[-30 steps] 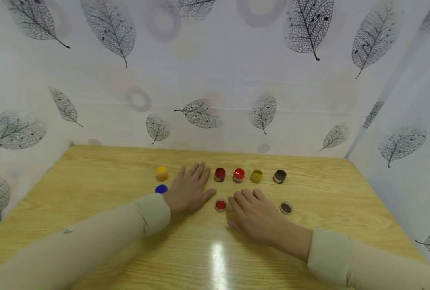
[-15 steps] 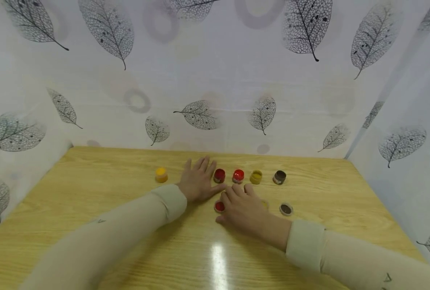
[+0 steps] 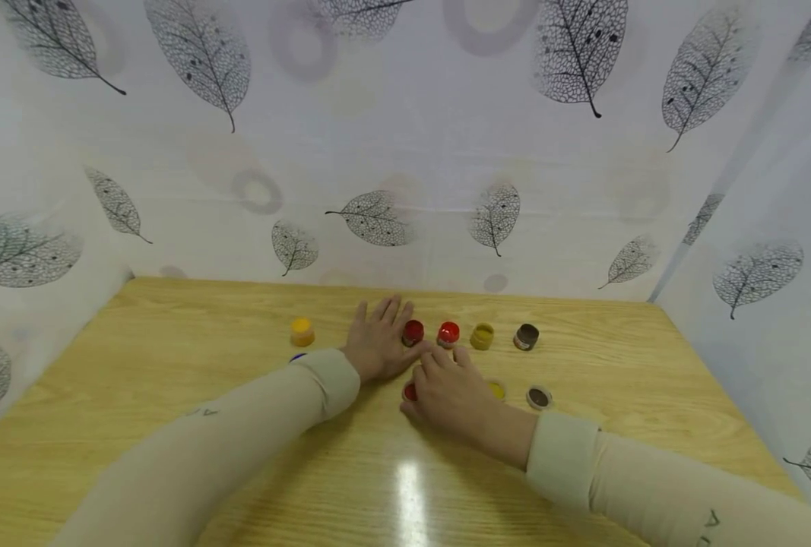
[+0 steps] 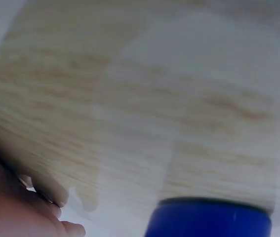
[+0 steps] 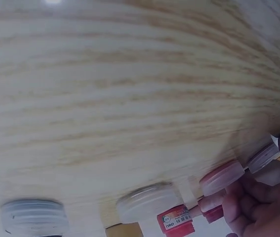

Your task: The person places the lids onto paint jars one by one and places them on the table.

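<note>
My left hand [image 3: 380,342] lies with fingers spread on the table, just left of an open dark red paint jar [image 3: 413,333], its thumb in front of the jar. My right hand [image 3: 453,391] curls in front of it, thumb and forefinger either side of a red-lined jar lid [image 3: 410,392], which appears pinched between them. In the right wrist view the fingers also lie close to another lid [image 5: 222,177], pinkish and hidden from the head view. A blue paint jar [image 4: 209,218] sits by the left wrist, mostly covered by the sleeve in the head view.
An open red jar [image 3: 448,334], a yellow jar [image 3: 483,336] and a dark brown jar [image 3: 526,336] continue the row rightward. A yellow lid [image 3: 497,390] and a brown lid [image 3: 539,396] lie in front. An orange jar [image 3: 302,332] stands left.
My left hand has shifted right, up against the dark red jar. My right hand has moved left onto the red-lined lid, uncovering the yellow lid.
</note>
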{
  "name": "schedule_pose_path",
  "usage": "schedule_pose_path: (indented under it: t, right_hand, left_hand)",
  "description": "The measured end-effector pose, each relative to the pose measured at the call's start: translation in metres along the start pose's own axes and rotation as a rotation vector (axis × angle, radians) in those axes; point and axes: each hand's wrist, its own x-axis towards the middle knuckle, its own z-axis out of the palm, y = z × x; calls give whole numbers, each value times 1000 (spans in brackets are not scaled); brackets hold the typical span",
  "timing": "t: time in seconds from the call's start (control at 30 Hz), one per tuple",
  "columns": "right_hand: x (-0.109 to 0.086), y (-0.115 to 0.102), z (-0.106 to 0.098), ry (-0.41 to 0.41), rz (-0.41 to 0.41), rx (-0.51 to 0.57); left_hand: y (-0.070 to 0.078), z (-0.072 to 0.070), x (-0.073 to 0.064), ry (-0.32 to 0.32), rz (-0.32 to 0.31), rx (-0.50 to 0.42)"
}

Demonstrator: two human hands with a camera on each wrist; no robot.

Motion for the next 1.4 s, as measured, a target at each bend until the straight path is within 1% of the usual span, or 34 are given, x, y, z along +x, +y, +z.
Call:
schedule_pose_path:
  t: [0.17, 0.3, 0.37, 0.53, 0.6, 0.83, 0.93, 0.97, 1.03, 1.2, 1.27, 1.4]
  right_hand:
    - [2, 1, -6, 3, -3, 6]
    - [4, 0, -8, 19, -12, 22]
    - [3, -1, -8, 11, -21, 35]
    - [-3, -4, -6, -56, -22, 49]
    - [-6, -4, -7, -60, -14, 43]
    - [-20, -2, -12, -16, -7, 61]
    - [-32, -1, -17, -4, -32, 60]
    - [-37, -2, -18, 4, -43, 57]
    - [-47, -1, -21, 17, -64, 43]
    - [-71, -2, -22, 30, -89, 35]
    - [-79, -2, -22, 45, -102, 31]
    - [-92, -4, -21, 81, -123, 13]
  left_hand:
    - [-1, 0, 0, 25, 7, -21]
    - [-1, -3, -5, 50, 15, -11]
    - [-1, -3, -10, 47, 22, -1]
    - [0, 3, -23, 4, 50, 53]
    - [1, 5, -29, 5, 68, 61]
    - [0, -3, -65, 45, 137, 2]
    - [-2, -1, -79, 72, 159, 27]
    - [-2, 0, -84, 73, 167, 28]
    - [-3, 3, -93, 69, 189, 24]
    - [1, 8, -119, 40, 267, -45]
    - [4, 8, -130, 35, 302, -66]
    - [10, 5, -151, 1, 361, -80]
